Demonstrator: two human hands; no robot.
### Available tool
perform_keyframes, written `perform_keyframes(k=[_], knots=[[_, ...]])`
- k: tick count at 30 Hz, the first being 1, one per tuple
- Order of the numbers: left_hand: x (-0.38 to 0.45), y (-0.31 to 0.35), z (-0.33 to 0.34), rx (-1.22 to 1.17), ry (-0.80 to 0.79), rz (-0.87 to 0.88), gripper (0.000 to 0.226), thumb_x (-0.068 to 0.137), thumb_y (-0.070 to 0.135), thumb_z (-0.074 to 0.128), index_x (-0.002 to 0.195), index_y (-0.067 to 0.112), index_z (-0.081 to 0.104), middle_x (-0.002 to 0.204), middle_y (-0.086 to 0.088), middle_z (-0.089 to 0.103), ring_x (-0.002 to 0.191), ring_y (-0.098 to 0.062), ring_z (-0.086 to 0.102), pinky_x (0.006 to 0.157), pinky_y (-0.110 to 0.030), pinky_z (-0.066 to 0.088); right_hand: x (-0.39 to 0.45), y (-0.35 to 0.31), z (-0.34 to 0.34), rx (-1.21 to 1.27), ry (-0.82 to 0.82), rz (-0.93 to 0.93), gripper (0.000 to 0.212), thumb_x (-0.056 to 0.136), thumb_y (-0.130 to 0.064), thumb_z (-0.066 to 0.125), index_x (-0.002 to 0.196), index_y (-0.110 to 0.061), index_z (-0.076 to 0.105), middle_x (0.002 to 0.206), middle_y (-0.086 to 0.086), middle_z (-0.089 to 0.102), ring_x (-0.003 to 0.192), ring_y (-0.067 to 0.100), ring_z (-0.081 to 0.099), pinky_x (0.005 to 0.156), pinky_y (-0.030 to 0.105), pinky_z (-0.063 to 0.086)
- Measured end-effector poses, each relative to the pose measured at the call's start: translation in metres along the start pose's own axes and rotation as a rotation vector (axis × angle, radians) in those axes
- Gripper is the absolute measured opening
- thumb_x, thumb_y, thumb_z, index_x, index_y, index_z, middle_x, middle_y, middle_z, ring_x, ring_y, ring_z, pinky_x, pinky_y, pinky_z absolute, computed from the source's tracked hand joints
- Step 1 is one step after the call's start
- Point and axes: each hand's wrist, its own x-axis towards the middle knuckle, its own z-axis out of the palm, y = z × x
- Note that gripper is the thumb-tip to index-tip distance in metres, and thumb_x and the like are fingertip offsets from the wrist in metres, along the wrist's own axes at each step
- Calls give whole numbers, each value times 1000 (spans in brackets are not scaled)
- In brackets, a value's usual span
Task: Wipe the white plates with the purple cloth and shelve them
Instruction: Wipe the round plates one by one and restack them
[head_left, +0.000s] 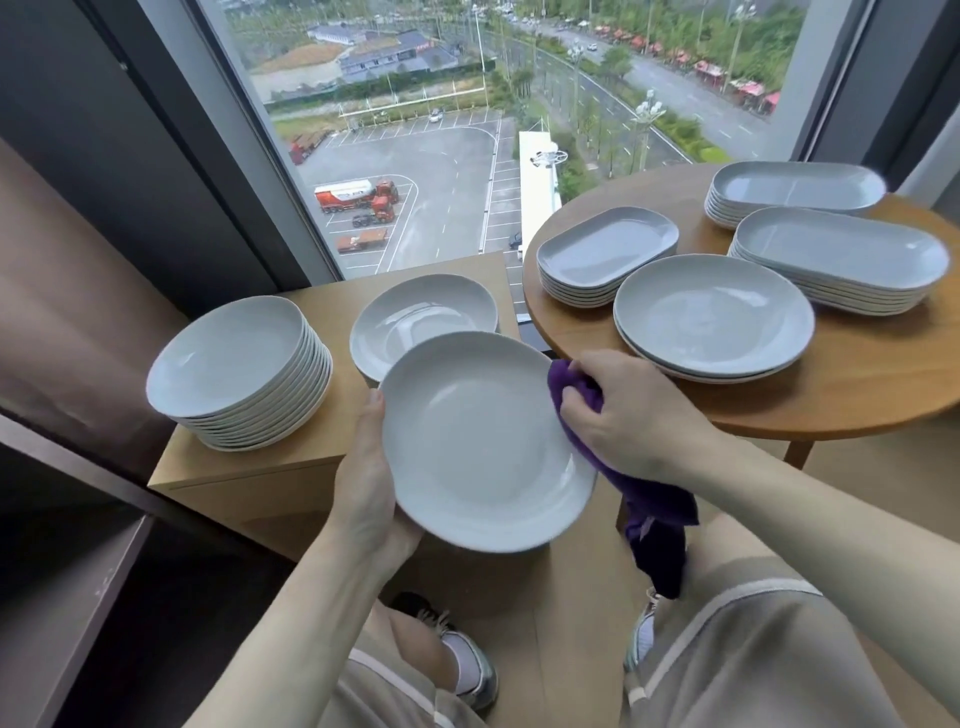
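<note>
Beneath me lies pale wooden flooring (561, 639), with my knees either side. My left hand (363, 478) cups the near-left rim of a round, glossy white ceramic plate (483, 447), thumb lying along its edge, fingers hidden underneath. My right hand (623, 415) curls round a bunched, fuzzy purple cloth (644, 499), pressing it against the plate's right rim while the loose end dangles below. Just beyond, a light wooden cabinet (260, 467) carries a tall stack of round white plates (239, 364) and a lower stack (421, 322). Farther right, a round brown wooden table (831, 395) holds a short round stack (711, 317) and three stacks of oblong grey-white dishes (608, 254).
</note>
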Motion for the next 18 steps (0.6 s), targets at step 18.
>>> perform_keyframes(k=[18], knots=[[104,-41,167,-83,-21,-123,50,109,48,35,124,16,70,105,-10,78,88,-26,77,69,-39,64,42,43,-177,275,769,292,29,90,-30,55,90,-4,68,71,-3,58,68,13,51,63,29,46]])
